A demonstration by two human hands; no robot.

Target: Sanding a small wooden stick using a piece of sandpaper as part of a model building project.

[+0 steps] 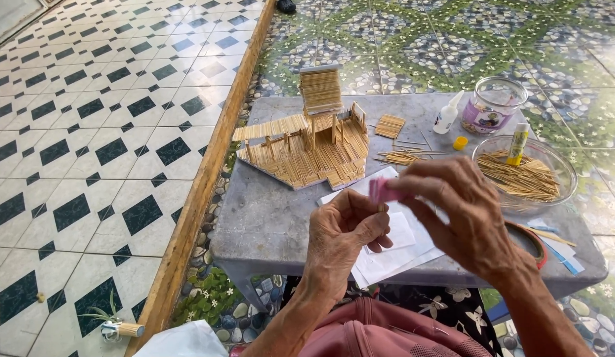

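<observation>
Right, the left hand (344, 231) curls loosely below, seemingly empty, while the right hand (453, 205) pinches a small pink piece (381, 190) at its fingertips. It looks light and flimsy, so best held by the edges. Under the grip lies white paper (393, 258); beyond it, the stick house (307, 142) and bowl (565, 168).

Jar label (484, 118): purple-and-white band round a clear glass jar, far right of the surface (268, 211).
Glue bottle (446, 116): small, white, just left of the jar.
Tube (517, 144): yellow-green, upright in glass bowl (567, 173).
</observation>
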